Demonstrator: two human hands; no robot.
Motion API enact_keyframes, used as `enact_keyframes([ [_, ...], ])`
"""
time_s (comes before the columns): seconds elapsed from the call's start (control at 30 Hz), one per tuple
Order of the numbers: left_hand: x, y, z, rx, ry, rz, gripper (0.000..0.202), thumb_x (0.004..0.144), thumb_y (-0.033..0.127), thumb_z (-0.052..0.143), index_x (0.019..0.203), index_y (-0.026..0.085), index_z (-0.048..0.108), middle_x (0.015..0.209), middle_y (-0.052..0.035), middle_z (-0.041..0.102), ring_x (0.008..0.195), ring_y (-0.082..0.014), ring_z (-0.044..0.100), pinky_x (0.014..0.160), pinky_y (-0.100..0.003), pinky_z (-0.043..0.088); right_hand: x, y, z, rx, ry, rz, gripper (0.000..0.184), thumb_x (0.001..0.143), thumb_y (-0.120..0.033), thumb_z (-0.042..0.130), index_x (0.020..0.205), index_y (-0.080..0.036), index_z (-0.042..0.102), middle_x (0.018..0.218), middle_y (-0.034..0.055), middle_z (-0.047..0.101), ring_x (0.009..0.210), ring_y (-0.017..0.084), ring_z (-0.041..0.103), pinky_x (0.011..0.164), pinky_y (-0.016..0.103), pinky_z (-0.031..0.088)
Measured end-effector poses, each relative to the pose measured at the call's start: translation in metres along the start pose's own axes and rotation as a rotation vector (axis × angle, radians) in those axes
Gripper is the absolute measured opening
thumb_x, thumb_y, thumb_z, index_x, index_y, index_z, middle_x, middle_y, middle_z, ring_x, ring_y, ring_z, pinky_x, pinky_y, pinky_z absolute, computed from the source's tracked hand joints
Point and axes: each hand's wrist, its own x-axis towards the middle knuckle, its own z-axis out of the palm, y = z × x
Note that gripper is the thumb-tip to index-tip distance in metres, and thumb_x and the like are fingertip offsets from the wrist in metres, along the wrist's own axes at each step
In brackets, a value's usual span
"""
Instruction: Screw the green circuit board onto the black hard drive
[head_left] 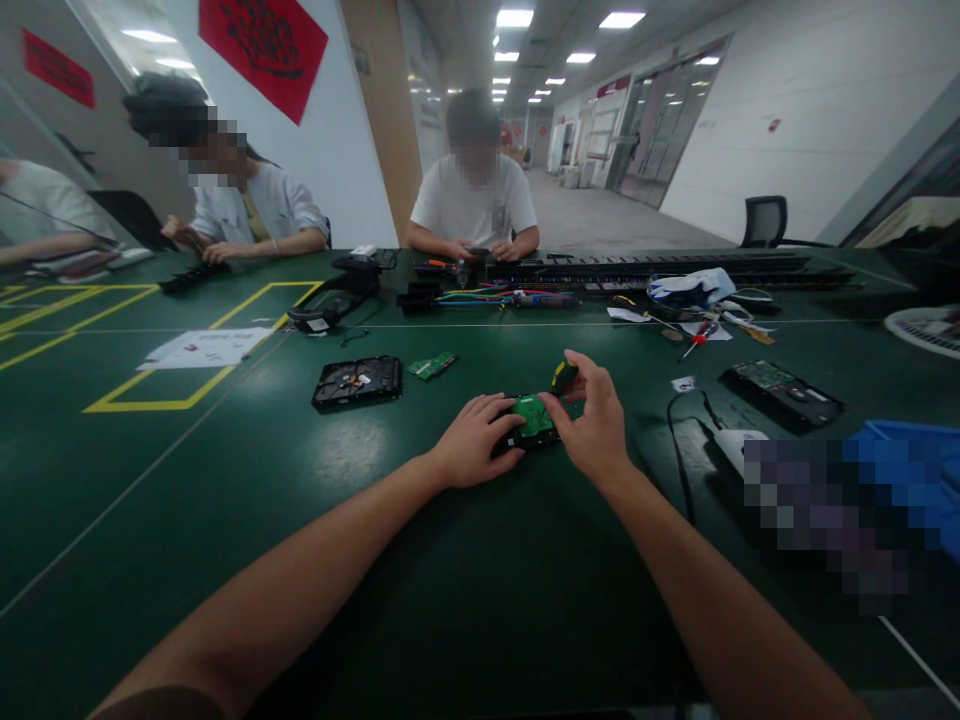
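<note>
On the green table in front of me lies a hard drive (534, 437) with a green circuit board (534, 414) on its upper face. My left hand (474, 442) grips it from the left, fingers over its top and thumb along the near edge. My right hand (598, 420) is closed on the yellow-and-black handle of a screwdriver (564, 377), held tilted over the drive's right side. The right thumb reaches to the board's edge. I cannot make out the screwdriver's tip.
Left of the drive are another hard drive (358, 382) and a loose green circuit board (433, 366). To the right lie a third drive (784, 393), a red-handled screwdriver (700, 338) and a blue bin (911, 470). Cables (487, 297) lie farther back; people sit across the table.
</note>
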Motion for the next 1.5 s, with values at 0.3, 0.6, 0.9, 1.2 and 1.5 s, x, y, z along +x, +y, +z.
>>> enact_keyframes([
  [0.3, -0.0001, -0.0002, 0.0008, 0.001, 0.003, 0.001, 0.051, 0.094, 0.043, 0.073, 0.140, 0.022, 0.062, 0.153, -0.0160, 0.057, 0.149, -0.0390, 0.048, 0.125, -0.061, 0.039, -0.0043, -0.0017, 0.0018, 0.069, -0.057, 0.033, 0.079, 0.100, -0.023, 0.064, 0.168, -0.041, 0.029, 0.140, 0.0106, 0.064, 0.103, 0.029, 0.070, 0.089, 0.055, 0.067],
  [0.6, 0.0000, -0.0020, 0.0023, 0.001, 0.008, 0.007, 0.051, 0.094, 0.043, 0.073, 0.139, 0.023, 0.062, 0.153, -0.0156, 0.057, 0.149, -0.0388, 0.048, 0.124, -0.062, 0.039, -0.0032, -0.0018, -0.0008, 0.101, -0.120, 0.022, 0.078, 0.100, -0.017, 0.059, 0.168, -0.038, 0.029, 0.149, 0.0107, 0.060, 0.110, 0.028, 0.072, 0.097, 0.054, 0.065],
  [0.9, -0.0005, -0.0009, 0.0006, 0.005, 0.002, 0.012, 0.053, 0.095, 0.043, 0.072, 0.143, 0.022, 0.060, 0.154, -0.0157, 0.056, 0.150, -0.0386, 0.047, 0.125, -0.062, 0.039, -0.0004, -0.0062, -0.0050, -0.006, -0.050, -0.050, 0.061, 0.100, -0.028, 0.067, 0.157, -0.035, 0.047, 0.129, 0.0098, 0.066, 0.103, 0.027, 0.069, 0.093, 0.051, 0.064],
  [1.2, -0.0006, -0.0016, 0.0010, -0.012, 0.007, 0.011, 0.053, 0.095, 0.043, 0.072, 0.143, 0.024, 0.060, 0.155, -0.0148, 0.055, 0.150, -0.0389, 0.047, 0.124, -0.064, 0.039, -0.0008, -0.0071, -0.0054, 0.049, -0.117, -0.015, 0.067, 0.102, -0.022, 0.061, 0.163, -0.039, 0.042, 0.134, 0.0083, 0.069, 0.098, 0.025, 0.072, 0.095, 0.052, 0.064],
  [1.5, 0.0002, 0.0010, 0.0002, -0.023, 0.009, -0.005, 0.051, 0.094, 0.042, 0.074, 0.141, 0.025, 0.062, 0.155, -0.0141, 0.055, 0.150, -0.0391, 0.047, 0.124, -0.064, 0.039, -0.0032, -0.0020, -0.0015, 0.123, -0.141, 0.031, 0.071, 0.102, -0.018, 0.057, 0.167, -0.038, 0.034, 0.137, 0.0089, 0.069, 0.113, 0.027, 0.073, 0.103, 0.056, 0.063],
])
